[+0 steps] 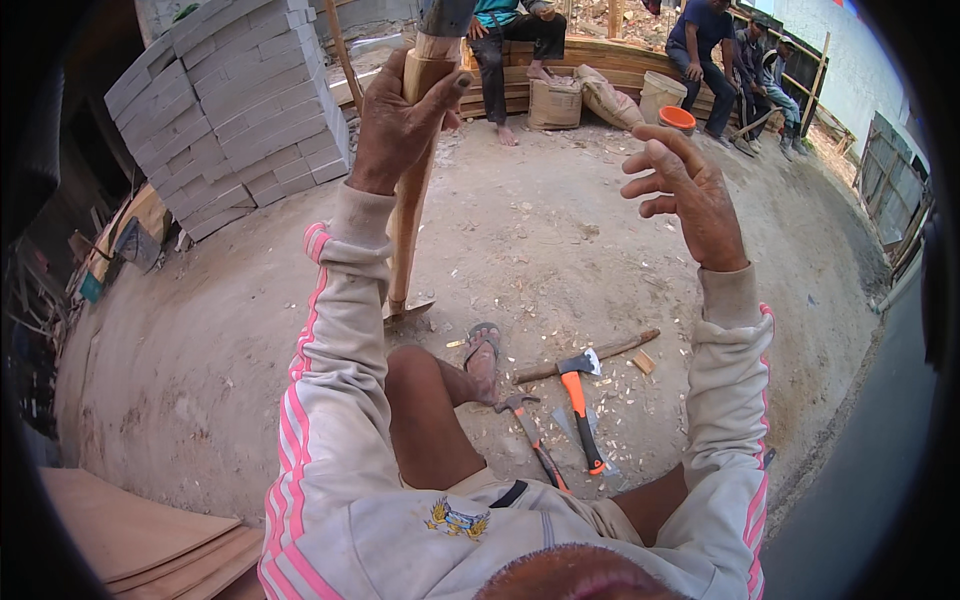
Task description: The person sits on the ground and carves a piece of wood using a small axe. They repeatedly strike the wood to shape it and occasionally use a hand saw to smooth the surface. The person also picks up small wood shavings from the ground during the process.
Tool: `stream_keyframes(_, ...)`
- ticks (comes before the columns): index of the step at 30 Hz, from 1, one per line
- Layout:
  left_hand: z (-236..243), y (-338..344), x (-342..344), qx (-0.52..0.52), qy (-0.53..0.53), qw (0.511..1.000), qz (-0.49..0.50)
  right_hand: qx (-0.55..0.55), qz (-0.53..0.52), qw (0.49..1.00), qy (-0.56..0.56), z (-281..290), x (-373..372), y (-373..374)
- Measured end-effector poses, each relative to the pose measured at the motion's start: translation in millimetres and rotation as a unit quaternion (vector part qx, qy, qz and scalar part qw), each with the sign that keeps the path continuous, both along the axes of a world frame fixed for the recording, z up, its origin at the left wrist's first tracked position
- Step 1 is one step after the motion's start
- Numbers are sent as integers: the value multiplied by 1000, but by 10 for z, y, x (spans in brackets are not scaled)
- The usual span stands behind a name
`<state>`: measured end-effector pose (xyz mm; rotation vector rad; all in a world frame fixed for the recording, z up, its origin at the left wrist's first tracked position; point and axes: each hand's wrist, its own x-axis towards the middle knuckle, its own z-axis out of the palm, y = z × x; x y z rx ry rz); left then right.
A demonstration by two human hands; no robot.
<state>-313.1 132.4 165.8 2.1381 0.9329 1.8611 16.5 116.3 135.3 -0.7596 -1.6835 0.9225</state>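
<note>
My left hand (402, 115) is wrapped round the upper part of a long wooden tool handle (408, 215), which stands nearly upright. A dark, worn piece (445, 18) sits at its top, cut off by the picture's edge. At the handle's foot a metal blade (408, 313) is near or on the ground. My right hand (690, 190) is raised on the other side, fingers apart and slightly bent, with nothing in it. Between my legs lie an orange-and-black hatchet (582, 415), its head against a rough wooden stick (630, 344), and a claw hammer (532, 435).
Wood chips and a small wood block (643, 361) lie around the tools. Stacked grey blocks (235, 110) stand at far left, plywood sheets (140, 525) at near left. Several people sit on timber (625, 60) at the back, near sacks (555, 103) and a bucket (660, 95).
</note>
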Motion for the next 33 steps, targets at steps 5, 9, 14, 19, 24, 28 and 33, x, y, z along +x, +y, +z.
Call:
stream_keyframes(5, 403, -178, 212, -64, 70, 995, -4, -23, -11, 999, 29, -56, 320, -94)
stream_keyframes(9, 393, -66, 516, -123, 101, 983, -88, -45, -22, 998, 33, -206, 575, -170)
stream_keyframes(14, 189, 99, 1016, -176, 133, 954, -205, -54, -52, 996, 47, -221, 885, -308)
stream_keyframes(19, -11, 212, 1323, -231, 135, 889, -372, 57, -157, 976, 142, -94, 1132, -387)
stream_keyframes(24, -174, 260, 1593, -273, 162, 855, -409, 123, -250, 950, 139, 304, 1716, -481)
stream_keyframes(28, -341, 227, 1990, -252, 165, 842, -448, 163, -334, 928, 29, 691, 1890, -804)
stream_keyframes(33, -612, 191, 2236, -234, 175, 847, -444, 109, -339, 929, -95, 814, 2004, -813)
